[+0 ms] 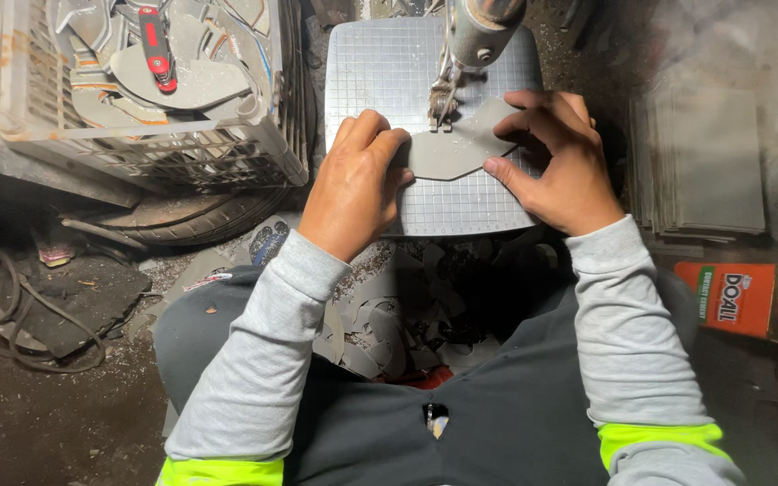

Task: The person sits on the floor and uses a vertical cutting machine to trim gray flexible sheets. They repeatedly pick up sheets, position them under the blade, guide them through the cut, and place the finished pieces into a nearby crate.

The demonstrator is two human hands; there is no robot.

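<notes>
Pressing down from either side, both hands hold a flat grey sheet piece with angled edges [456, 148] on the gridded metal surface [389, 63] of a cutting machine. In the head view, the left hand [356, 180] has its fingers curled together, knuckles up, pinning the piece's left edge; its fingertips are tucked under and cannot be seen. The right hand [558, 157] spreads over the right side, thumb on the lower edge and fingers arched over the top, so that part of the piece is hidden beneath it. The piece lies at the middle of the surface, its upper edge meeting the machine's metal foot and blade [443, 103]; the exact point of contact is too small to make out. The grey machine head [483, 22] is cut off at the top of the frame.

Left of the surface stands a white plastic crate [137, 135] holding curved grey offcuts and a red-handled tool [157, 45], its far side blurred. A stack of flat grey sheets [704, 162] sits to the right, hazy at the edge. Grey scraps [398, 315] lie on the lap, and an orange box [736, 297] rests at lower right, partly in shadow.
</notes>
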